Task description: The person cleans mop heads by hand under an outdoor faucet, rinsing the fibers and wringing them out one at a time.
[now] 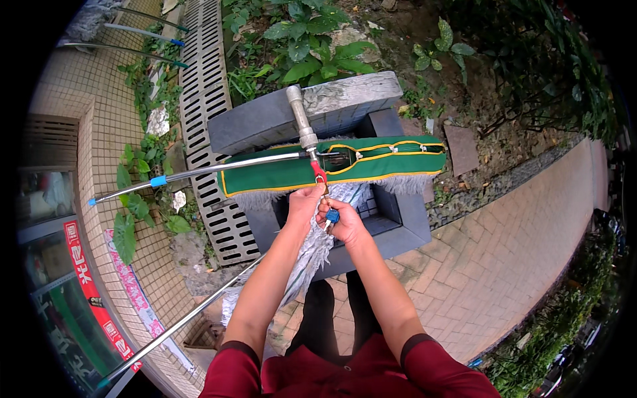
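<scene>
My left hand (304, 206) pinches the end of a red strap (317, 170) that hangs from a metal tap fitting (301, 119). Close beside it, my right hand (342, 219) holds a key with a blue head (332, 215), at a small brass-coloured piece by the strap's end. Behind both hands a green flat mop head (278, 175) with yellow trim and grey fringe lies across a tiled basin (415, 214). Its metal handle (234, 163) runs to the left. A whitish string mop (311, 248) hangs over the basin's near edge, below my hands.
A slotted drain grate (204, 99) runs along the left, beside a tiled wall (112, 149). Another metal pole (184, 323) slants at the lower left. Several mop handles (144, 35) lean at the upper left. Plants (308, 45) grow behind the basin; a brick path (477, 248) lies right.
</scene>
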### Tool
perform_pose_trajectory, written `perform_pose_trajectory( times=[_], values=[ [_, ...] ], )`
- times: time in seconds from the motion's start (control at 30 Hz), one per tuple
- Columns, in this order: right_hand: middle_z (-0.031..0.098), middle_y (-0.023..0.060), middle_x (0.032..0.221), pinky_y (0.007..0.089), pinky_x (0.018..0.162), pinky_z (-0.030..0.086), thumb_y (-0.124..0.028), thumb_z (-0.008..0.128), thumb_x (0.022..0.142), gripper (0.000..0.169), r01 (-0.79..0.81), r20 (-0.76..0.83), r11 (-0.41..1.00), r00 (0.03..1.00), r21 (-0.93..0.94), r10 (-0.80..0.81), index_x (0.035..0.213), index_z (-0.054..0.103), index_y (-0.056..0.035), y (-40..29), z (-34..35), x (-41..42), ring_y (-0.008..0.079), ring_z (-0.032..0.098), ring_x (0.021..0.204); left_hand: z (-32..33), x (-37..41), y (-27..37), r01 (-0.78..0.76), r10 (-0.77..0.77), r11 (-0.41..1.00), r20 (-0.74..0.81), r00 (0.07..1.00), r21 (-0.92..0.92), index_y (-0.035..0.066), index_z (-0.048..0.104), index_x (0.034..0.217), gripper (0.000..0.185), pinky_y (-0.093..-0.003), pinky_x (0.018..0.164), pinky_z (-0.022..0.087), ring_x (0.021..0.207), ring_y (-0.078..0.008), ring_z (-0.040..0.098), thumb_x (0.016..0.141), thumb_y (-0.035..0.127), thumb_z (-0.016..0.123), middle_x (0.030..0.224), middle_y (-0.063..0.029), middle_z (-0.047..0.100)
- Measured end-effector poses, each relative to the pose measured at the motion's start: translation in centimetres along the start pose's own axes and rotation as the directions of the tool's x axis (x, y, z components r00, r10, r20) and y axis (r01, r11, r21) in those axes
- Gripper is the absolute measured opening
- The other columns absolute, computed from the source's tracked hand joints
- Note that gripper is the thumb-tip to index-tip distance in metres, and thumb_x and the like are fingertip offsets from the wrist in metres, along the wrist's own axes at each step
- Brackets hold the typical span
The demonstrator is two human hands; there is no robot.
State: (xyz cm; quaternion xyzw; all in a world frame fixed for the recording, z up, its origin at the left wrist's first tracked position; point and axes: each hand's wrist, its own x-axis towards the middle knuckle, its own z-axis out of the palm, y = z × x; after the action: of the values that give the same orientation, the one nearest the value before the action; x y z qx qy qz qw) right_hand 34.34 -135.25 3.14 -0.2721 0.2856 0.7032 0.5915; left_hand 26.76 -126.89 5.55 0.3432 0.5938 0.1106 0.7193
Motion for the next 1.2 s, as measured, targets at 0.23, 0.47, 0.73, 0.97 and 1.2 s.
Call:
perform_pose_trajectory(
  times=[0.23,0.47,0.73,0.97,1.2],
  values=[
    [0.055,0.0024,0.081,0.028,0.072,0.042,-0.021,0.05,0.085,0.027,0.324,-0.06,0.62,0.854,-0.715,-0.517,0.103,0.048,-0.0005,1.7,0.3,0.0,0.0139,0.052,0.075,-0.8,0.1,-3.0,-0.509,0.542,0.715,0.08,0.836,0.48,-0.002,0.061,0.09,0.016,-0.0277,0.068,0.045,0.076,-0.0181,0.057,0.077,0.003,0.053,0.084,-0.0112,0.059],
    [0.061,0.0142,0.081,0.0385,0.069,0.045,-0.037,0.051,0.079,0.04,-0.033,0.097,-0.217,0.824,-0.976,-0.559,0.098,0.045,-0.0027,1.0,1.2,1.6,0.0319,0.059,0.078,-3.7,-1.9,-7.0,-0.559,0.62,0.638,0.077,0.781,0.53,0.003,0.051,0.109,0.038,-0.0278,0.075,0.043,0.088,-0.0188,0.054,0.073,-0.007,0.044,0.098,-0.0103,0.055],
    [0.059,0.0063,0.068,0.0289,0.065,0.046,-0.024,0.046,0.085,0.023,0.308,0.117,0.203,0.769,-0.929,-0.629,0.084,0.049,-0.0011,2.6,0.1,4.3,0.0159,0.059,0.062,-8.6,-6.9,-13.5,-0.275,0.268,0.905,0.066,0.961,0.324,-0.002,0.057,0.098,0.02,-0.0226,0.069,0.043,0.075,-0.0103,0.054,0.081,0.0,0.047,0.085,-0.0056,0.06],
    [0.058,0.0052,0.067,0.0252,0.062,0.044,-0.026,0.041,0.09,0.023,0.456,0.061,0.623,0.834,-0.635,-0.548,0.086,0.048,-0.0046,3.0,0.9,3.0,0.012,0.055,0.062,-10.6,-10.6,-17.3,-0.188,0.176,0.953,0.073,0.982,0.236,-0.003,0.057,0.097,0.02,-0.0224,0.07,0.044,0.076,-0.0104,0.057,0.08,0.0,0.047,0.085,-0.0077,0.062],
    [0.052,0.0055,0.061,0.0302,0.064,0.045,-0.026,0.04,0.091,0.022,0.684,-0.009,0.71,0.719,-0.167,-0.695,0.084,0.045,-0.0054,5.7,2.8,5.2,0.0173,0.052,0.06,-11.8,-12.9,-17.8,-0.145,0.131,0.969,0.077,0.988,0.202,-0.003,0.057,0.097,0.02,-0.0219,0.068,0.044,0.073,-0.0095,0.056,0.081,0.002,0.047,0.082,-0.0062,0.061]
  ],
)
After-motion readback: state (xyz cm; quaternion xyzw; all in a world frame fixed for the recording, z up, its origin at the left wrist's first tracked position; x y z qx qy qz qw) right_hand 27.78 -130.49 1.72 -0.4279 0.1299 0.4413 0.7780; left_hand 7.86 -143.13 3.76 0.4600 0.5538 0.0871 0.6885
